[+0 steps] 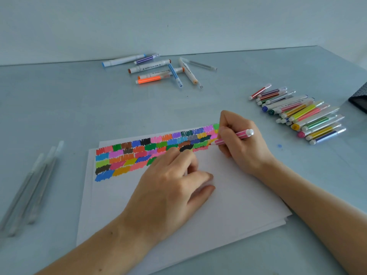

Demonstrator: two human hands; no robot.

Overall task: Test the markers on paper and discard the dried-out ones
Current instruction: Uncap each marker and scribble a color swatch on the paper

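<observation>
White paper (228, 195) lies on the table, its upper part filled with rows of coloured test scribbles (139, 153). My right hand (242, 143) grips a pink striped marker (241, 135) with its tip down at the right end of the scribbles, white end pointing right. My left hand (170, 183) rests on the middle of the sheet with fingers loosely curled; whether it holds the marker's cap is hidden. A row of many capped markers (301, 114) lies to the right of the paper.
A loose pile of several markers (158, 69) lies at the back of the table near the wall. Some clear pens (33, 185) lie at the left. A dark case (359, 98) sits at the right edge. A small blue dot (279, 145) marks the table.
</observation>
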